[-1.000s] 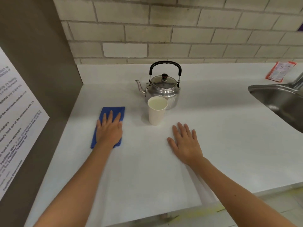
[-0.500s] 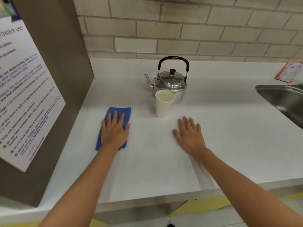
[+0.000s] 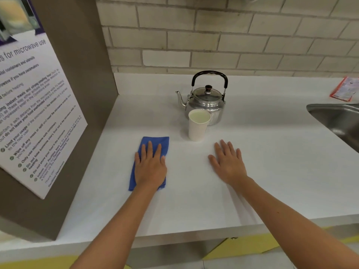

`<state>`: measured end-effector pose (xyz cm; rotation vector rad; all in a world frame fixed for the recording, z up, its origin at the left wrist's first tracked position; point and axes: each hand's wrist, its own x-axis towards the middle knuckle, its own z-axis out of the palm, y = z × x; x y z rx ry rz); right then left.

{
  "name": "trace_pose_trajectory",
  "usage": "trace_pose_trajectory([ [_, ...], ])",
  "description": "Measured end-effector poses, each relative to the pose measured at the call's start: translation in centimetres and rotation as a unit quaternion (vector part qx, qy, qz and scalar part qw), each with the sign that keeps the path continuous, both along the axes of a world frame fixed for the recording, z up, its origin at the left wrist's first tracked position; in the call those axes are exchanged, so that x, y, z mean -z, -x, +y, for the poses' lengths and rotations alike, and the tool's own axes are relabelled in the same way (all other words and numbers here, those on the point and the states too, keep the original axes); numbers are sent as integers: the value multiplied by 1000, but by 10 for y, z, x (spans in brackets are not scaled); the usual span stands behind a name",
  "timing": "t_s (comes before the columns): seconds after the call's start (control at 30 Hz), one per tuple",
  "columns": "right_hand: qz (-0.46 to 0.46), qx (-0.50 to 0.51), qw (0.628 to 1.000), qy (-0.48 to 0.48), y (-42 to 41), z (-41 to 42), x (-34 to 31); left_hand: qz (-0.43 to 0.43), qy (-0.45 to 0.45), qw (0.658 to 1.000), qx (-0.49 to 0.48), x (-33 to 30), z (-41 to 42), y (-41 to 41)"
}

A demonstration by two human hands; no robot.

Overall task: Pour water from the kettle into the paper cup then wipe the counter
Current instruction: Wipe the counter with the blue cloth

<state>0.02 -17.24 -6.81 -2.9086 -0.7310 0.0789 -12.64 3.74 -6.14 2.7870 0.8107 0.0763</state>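
- Left hand (image 3: 150,167) flat, fingers spread, pressing blue cloth (image 3: 155,141) left of paper cup (image 3: 198,126).
- Right hand (image 3: 228,164) flat, empty, on counter (image 3: 272,171) just near side of cup.
- Kettle (image 3: 206,101) touching behind cup.

One head-worn wide-angle view, forward and steeply down over the white counter (image 3: 252,171), brick wall (image 3: 233,35) beyond.

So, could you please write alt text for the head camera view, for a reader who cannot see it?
A person's left hand lies flat on a blue cloth on a white counter, and the right hand rests flat on the bare surface. Behind them a filled paper cup stands in front of a metal kettle, with a sink at right.
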Motion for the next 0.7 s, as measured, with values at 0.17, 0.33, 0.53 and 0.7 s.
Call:
trace_pose_trajectory([
  [0.17,6,-5,1000,8,-1,0,-1,-19,-3,999,31,-2,-70,-23],
  [0.33,23,-19,999,15,-4,-4,-1,-45,1,989,141,11,-83,10],
  [0.53,29,-26,999,-1,-3,-6,-1,-28,-2,999,44,1,-37,-6],
  [0.7,64,-22,996,-58,-4,-8,-7,-23,-5,1000,-18,3,-86,-23],
])
